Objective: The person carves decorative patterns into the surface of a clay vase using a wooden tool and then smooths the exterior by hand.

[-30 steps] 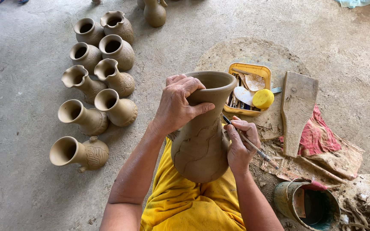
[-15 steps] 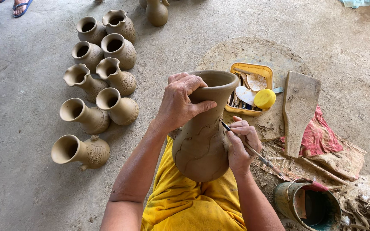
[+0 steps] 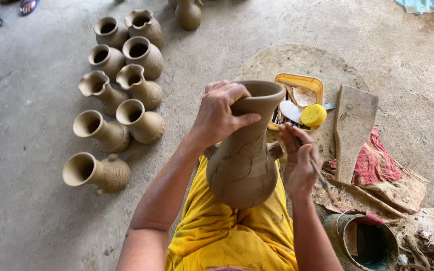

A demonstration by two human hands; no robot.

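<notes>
The unfired clay vase [image 3: 244,155] sits upright on the person's lap over the yellow cloth [image 3: 227,236], its long axis running from belly up to flared mouth, tilted slightly away. The left hand [image 3: 222,115] is clamped over the rim, fingers curled in, thumb across the neck. The right hand [image 3: 300,163] sits just beside the belly, closed around a thin carving tool [image 3: 322,178], its tip hidden, so contact can't be confirmed. Compared with half a second ago, grip and vase are much the same; the right hand has barely shifted. Finished vases [image 3: 121,95] lie well off to the left.
</notes>
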